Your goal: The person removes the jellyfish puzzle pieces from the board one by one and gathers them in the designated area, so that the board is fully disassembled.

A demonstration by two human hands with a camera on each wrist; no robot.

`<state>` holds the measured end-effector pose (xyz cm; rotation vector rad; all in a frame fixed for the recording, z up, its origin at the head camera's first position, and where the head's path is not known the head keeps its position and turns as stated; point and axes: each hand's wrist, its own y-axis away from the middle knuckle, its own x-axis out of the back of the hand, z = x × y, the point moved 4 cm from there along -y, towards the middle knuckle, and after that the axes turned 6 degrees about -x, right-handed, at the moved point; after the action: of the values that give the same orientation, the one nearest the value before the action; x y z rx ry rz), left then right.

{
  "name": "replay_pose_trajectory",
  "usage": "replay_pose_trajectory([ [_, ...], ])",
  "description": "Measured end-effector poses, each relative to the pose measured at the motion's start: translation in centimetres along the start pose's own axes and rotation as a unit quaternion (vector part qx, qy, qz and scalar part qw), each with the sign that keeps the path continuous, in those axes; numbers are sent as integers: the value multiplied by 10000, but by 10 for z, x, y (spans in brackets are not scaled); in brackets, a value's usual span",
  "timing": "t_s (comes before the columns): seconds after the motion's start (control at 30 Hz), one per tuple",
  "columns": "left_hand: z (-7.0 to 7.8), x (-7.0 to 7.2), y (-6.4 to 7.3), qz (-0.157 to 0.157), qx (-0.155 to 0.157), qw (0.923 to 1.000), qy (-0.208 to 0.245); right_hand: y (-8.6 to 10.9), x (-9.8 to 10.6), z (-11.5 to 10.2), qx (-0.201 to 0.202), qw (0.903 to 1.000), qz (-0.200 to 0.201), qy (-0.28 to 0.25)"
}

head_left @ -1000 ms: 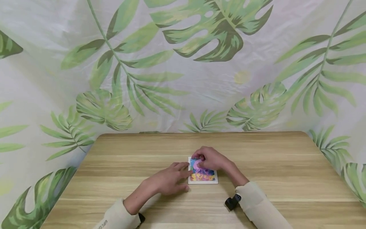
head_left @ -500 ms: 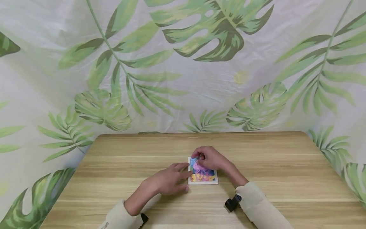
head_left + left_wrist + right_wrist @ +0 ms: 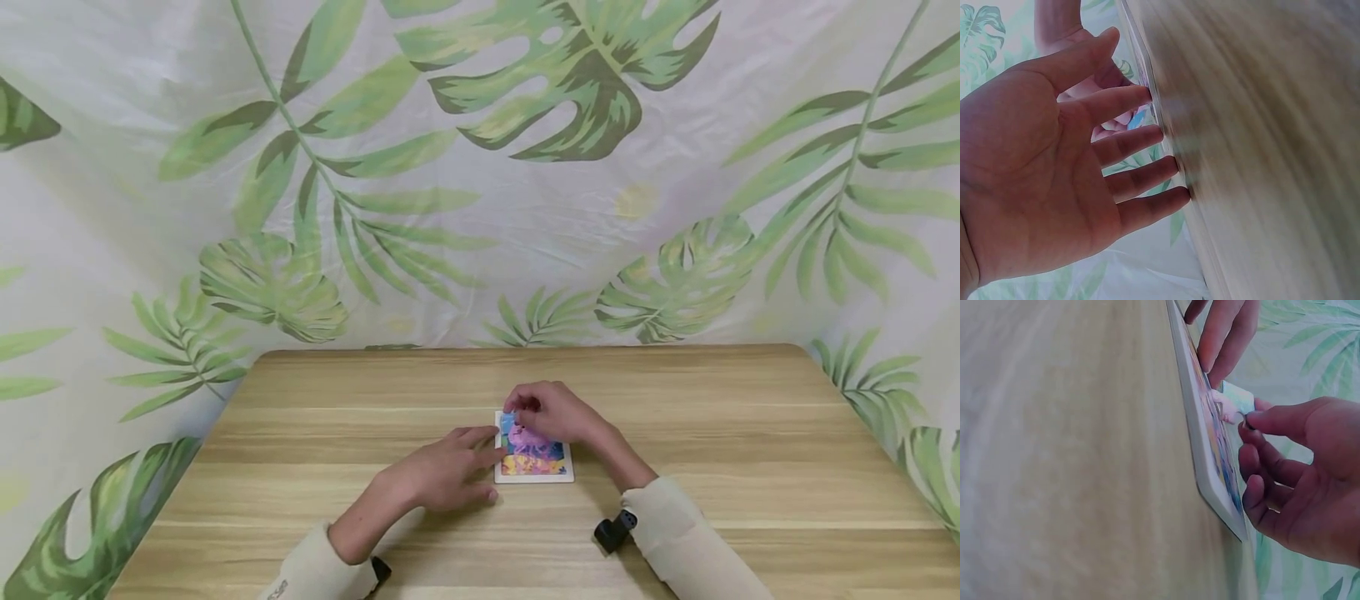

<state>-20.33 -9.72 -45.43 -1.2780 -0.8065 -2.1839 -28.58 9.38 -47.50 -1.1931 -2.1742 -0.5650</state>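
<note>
A small square picture puzzle (image 3: 534,479) with a white border lies flat on the table; it shows a pink sea creature over blue and yellow. My left hand (image 3: 448,468) rests at its left side, fingers straight and spread, fingertips on the border and the table. The left wrist view shows that palm (image 3: 1035,162) with nothing in it. Above the upper part of the picture, my right hand (image 3: 553,412) pinches a puzzle piece (image 3: 1239,398) between thumb and index finger. The piece, pale blue and pink, stands tilted up from the picture; the right hand's other fingers are curled.
The wood-grain table (image 3: 675,400) runs back to a leaf-patterned cloth (image 3: 525,217) hung behind it. A black wrist camera (image 3: 615,531) sits below the right sleeve, and part of another black device (image 3: 381,572) shows by the left sleeve.
My right hand has lifted slightly off the picture's upper part, showing more of the pink creature and the blue corner. My left hand stays in place at the puzzle's left edge.
</note>
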Motion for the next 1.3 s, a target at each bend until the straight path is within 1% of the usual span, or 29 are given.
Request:
replay_pose_trajectory([
  [0.2, 1, 0, 0, -25, 39, 10000, -62, 4, 6, 0, -230, 9989, 21, -409],
  [0.33, 2, 1, 1, -27, 79, 9999, -105, 9, 10, 5, -397, 9973, -72, -610],
  [0.6, 2, 1, 1, -24, 145, 9998, -131, 23, 21, 23, -423, 9982, -138, -411],
  [0.83, 3, 0, 1, -20, 137, 9997, -205, 36, 33, 39, -418, 9974, -191, -547],
  [1.03, 4, 0, 1, -20, 84, 9997, -241, 45, 48, 52, -451, 9979, -123, -451],
  [1.3, 3, -1, 2, -57, 162, 9996, -202, 59, 65, 64, -512, 9983, -29, -277],
])
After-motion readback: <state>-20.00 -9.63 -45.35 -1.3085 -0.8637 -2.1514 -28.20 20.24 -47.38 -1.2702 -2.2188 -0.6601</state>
